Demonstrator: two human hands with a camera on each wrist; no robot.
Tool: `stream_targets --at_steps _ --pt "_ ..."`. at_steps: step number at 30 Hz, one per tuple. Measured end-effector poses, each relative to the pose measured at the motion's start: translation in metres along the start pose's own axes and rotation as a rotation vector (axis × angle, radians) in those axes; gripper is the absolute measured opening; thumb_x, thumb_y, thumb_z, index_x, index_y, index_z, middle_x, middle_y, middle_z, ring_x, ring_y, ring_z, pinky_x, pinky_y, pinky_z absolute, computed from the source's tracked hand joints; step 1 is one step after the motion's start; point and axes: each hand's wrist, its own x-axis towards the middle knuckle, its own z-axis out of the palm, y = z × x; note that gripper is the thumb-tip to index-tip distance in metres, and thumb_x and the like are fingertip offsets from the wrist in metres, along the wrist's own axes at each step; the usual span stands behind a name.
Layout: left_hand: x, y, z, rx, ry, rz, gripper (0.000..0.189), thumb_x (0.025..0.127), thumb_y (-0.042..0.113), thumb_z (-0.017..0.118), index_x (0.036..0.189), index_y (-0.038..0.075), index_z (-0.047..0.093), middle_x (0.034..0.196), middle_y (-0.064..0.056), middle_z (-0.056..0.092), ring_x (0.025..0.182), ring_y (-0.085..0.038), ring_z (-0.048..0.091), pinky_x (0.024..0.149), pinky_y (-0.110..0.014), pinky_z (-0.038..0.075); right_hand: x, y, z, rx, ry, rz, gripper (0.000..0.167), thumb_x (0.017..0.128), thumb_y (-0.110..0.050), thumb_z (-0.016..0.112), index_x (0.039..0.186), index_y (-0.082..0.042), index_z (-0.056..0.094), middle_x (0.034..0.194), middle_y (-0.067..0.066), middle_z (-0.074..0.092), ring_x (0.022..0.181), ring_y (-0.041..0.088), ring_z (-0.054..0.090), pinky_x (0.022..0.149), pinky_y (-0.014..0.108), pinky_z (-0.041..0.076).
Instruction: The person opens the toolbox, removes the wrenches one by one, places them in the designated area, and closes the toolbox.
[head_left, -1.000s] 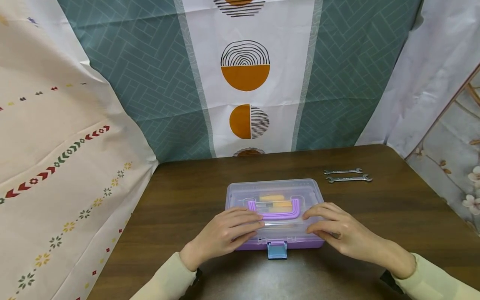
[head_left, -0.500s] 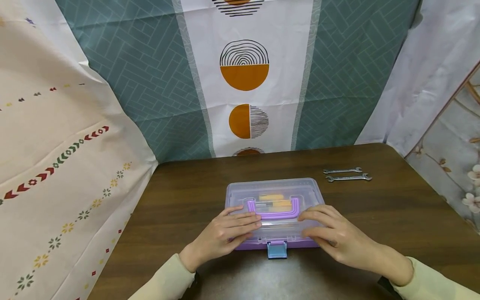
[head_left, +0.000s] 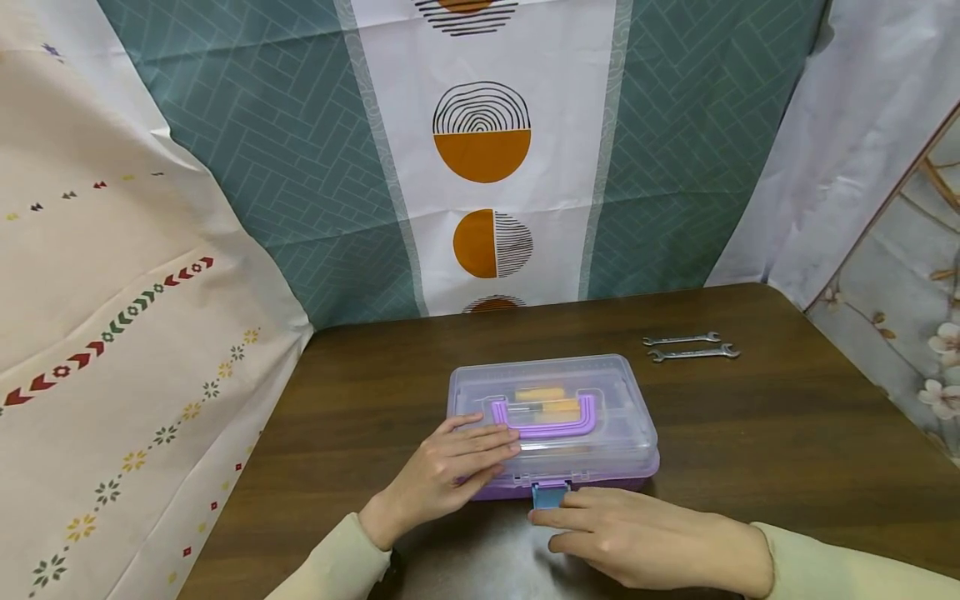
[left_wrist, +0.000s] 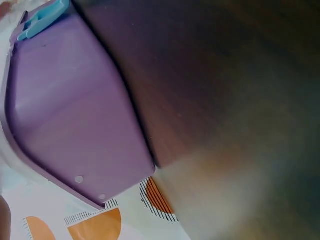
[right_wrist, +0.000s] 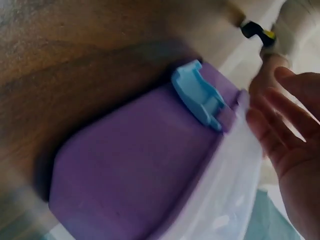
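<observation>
A plastic toolbox with a clear lid and purple base stands on the table, lid down. Its purple carry handle lies flat on top. Through the lid show yellow-handled tools, their kind unclear. My left hand rests on the lid's left front, fingers extended, tips touching the handle. In front of the box, my right hand has its fingers at the blue latch, partly covering it. The right wrist view shows that latch swung outward and the right hand with loosely bent fingers holding nothing.
Two open-ended wrenches, a smaller wrench and a larger wrench, lie behind the box to the right. Patterned cloths hang behind and left of the wooden table.
My right hand has left the lid's right side and moved down and left to the front latch. The left hand stays on the lid; the box has not moved.
</observation>
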Motion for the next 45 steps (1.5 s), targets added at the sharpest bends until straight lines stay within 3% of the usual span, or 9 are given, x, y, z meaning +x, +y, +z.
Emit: stream_targets --at_steps 2,10,16,21,29,34,38,42,45 --pt "0.0 0.0 0.0 0.0 0.003 -0.003 0.038 0.096 0.015 0.076 0.134 0.01 0.072 0.137 -0.003 0.068 0.129 -0.016 0.063 0.11 -0.049 0.048 0.004 0.0 0.007 -0.023 -0.044 0.006 0.029 0.094 -0.017 0.077 0.122 -0.02 0.069 0.142 0.0 0.063 0.105 0.01 0.063 0.093 0.023 0.052" --pt "0.001 0.001 0.002 -0.008 0.015 -0.012 0.037 0.097 0.016 0.075 0.133 0.011 0.072 0.138 -0.002 0.068 0.13 -0.014 0.062 0.111 -0.047 0.047 0.014 0.001 0.029 -0.13 -0.137 0.016 0.037 0.095 -0.016 0.073 0.128 -0.019 0.058 0.141 0.004 0.063 0.08 0.009 0.063 0.068 0.021 0.053" --pt "0.001 0.0 0.003 -0.003 0.027 -0.006 0.035 0.098 0.017 0.074 0.133 0.01 0.072 0.137 -0.002 0.068 0.129 -0.014 0.062 0.111 -0.046 0.047 0.014 0.002 0.036 -0.204 -0.183 0.003 0.04 0.093 -0.022 0.078 0.128 -0.02 0.06 0.137 0.004 0.065 0.081 0.009 0.065 0.069 0.021 0.054" --pt "0.0 0.0 0.002 -0.008 0.025 -0.008 0.035 0.098 0.016 0.074 0.133 0.01 0.072 0.137 -0.002 0.069 0.129 -0.014 0.063 0.111 -0.046 0.047 0.013 0.002 0.039 -0.274 -0.144 -0.02 0.032 0.097 -0.031 0.074 0.125 -0.02 0.063 0.133 0.003 0.068 0.081 0.01 0.065 0.07 0.022 0.054" --pt "-0.001 0.001 0.002 -0.015 0.014 -0.023 0.035 0.099 0.017 0.073 0.133 0.011 0.072 0.137 -0.001 0.068 0.13 -0.013 0.062 0.112 -0.046 0.047 0.01 0.0 0.042 -0.376 -0.112 -0.096 0.027 0.095 -0.025 0.067 0.122 -0.02 0.066 0.126 -0.001 0.065 0.101 0.012 0.062 0.086 0.024 0.053" --pt "0.001 0.001 0.002 -0.025 0.022 -0.019 0.034 0.099 0.016 0.073 0.132 0.01 0.073 0.137 -0.002 0.069 0.13 -0.014 0.062 0.111 -0.047 0.047 0.011 0.0 0.045 -0.428 -0.069 -0.128 0.021 0.098 -0.026 0.059 0.116 -0.021 0.067 0.118 -0.004 0.063 0.102 0.011 0.056 0.087 0.024 0.047" --pt "0.001 0.002 0.002 -0.028 0.024 -0.014 0.035 0.098 0.015 0.074 0.132 0.01 0.073 0.136 -0.002 0.069 0.129 -0.014 0.062 0.11 -0.048 0.048 0.01 0.0 0.045 -0.494 -0.083 -0.16 0.021 0.099 -0.03 0.057 0.116 -0.022 0.067 0.117 -0.007 0.065 0.106 0.011 0.056 0.09 0.025 0.044" --pt "0.001 0.001 0.003 -0.022 0.035 -0.003 0.037 0.096 0.014 0.075 0.133 0.01 0.072 0.136 -0.003 0.069 0.129 -0.015 0.063 0.11 -0.047 0.048 0.009 0.001 0.044 -0.509 -0.11 -0.197 0.024 0.101 -0.031 0.058 0.121 -0.022 0.067 0.122 -0.008 0.068 0.122 0.012 0.057 0.108 0.031 0.044" --pt "0.001 0.0 0.003 -0.015 0.045 0.009 0.038 0.096 0.013 0.076 0.133 0.01 0.072 0.136 -0.003 0.069 0.129 -0.015 0.063 0.11 -0.047 0.048 0.009 0.002 0.045 -0.476 -0.104 -0.21 0.025 0.106 -0.022 0.049 0.122 -0.021 0.068 0.126 -0.006 0.068 0.13 0.015 0.056 0.12 0.039 0.037"
